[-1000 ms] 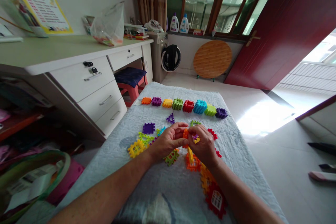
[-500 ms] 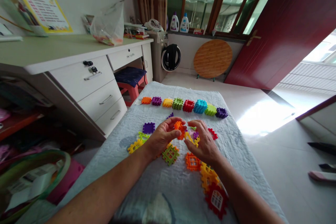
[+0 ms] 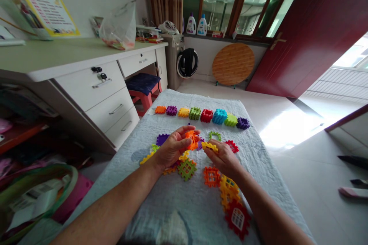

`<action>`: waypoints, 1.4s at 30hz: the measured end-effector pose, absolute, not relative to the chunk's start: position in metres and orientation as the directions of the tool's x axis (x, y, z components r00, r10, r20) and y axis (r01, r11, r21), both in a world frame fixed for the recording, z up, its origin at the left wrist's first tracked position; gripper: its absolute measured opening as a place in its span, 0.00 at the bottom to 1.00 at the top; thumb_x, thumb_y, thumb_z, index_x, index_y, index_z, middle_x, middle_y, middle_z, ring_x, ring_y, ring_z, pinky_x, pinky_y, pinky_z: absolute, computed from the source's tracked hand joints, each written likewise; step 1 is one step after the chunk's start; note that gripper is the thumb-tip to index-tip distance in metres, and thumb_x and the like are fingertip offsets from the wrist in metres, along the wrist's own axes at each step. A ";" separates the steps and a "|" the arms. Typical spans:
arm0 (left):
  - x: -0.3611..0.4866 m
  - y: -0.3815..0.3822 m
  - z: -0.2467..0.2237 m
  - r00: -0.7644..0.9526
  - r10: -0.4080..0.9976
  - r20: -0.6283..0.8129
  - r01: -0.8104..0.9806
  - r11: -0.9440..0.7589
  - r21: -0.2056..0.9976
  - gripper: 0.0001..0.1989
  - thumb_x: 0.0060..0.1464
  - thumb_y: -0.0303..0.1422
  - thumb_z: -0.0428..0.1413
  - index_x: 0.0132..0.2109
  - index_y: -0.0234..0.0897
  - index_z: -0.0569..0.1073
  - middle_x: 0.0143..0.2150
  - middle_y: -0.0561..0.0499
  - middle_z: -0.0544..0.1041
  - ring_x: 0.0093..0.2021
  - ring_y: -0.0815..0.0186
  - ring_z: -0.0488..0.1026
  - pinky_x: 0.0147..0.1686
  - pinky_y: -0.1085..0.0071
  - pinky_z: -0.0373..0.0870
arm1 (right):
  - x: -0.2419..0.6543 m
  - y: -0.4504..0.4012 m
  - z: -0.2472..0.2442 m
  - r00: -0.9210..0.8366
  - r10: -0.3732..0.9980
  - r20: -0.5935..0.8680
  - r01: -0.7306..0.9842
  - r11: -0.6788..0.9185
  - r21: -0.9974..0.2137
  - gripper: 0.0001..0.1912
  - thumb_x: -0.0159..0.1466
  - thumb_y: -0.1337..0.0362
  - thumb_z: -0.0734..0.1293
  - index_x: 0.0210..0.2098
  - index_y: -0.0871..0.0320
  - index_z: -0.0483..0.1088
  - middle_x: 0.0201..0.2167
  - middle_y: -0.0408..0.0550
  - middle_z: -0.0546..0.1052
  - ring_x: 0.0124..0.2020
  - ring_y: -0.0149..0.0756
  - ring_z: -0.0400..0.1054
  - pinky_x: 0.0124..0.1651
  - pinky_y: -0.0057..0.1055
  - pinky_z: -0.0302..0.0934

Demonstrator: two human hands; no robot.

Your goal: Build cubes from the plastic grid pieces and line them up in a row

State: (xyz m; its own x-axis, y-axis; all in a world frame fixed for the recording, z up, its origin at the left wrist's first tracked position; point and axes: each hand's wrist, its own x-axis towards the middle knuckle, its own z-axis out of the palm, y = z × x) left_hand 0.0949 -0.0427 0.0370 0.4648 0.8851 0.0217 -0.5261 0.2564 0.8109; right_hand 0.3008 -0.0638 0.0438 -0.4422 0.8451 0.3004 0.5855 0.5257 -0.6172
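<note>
My left hand grips an orange interlocking block between thumb and fingers, raised over the cloth. Close by on the right, my right hand pinches a yellow notched building piece, tilted nearly edge-on. Around them lie loose pieces: a purple square left of my left hand, a green lattice piece below, an orange window piece and a yellow one near my right forearm. A green open frame and a red piece rest beyond my right hand.
A row of assembled block cubes runs along the far part of the cloth-covered surface. A red piece with a white window lies near the front. To the left stand a desk and a pink basket.
My right hand has picked up the yellow piece, uncovering the green frame behind it. My left hand has shifted slightly left with the orange block.
</note>
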 end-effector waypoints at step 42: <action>0.110 -0.058 0.032 0.472 0.842 0.260 0.144 -0.365 0.920 0.47 0.44 0.34 0.66 0.67 0.46 0.51 0.57 0.41 0.70 0.56 0.54 0.69 0.57 0.58 0.63 | 0.297 -0.066 0.046 -0.434 0.851 0.295 0.292 0.442 -0.848 0.23 0.53 0.73 0.67 0.48 0.55 0.67 0.44 0.47 0.68 0.44 0.35 0.66 0.47 0.34 0.65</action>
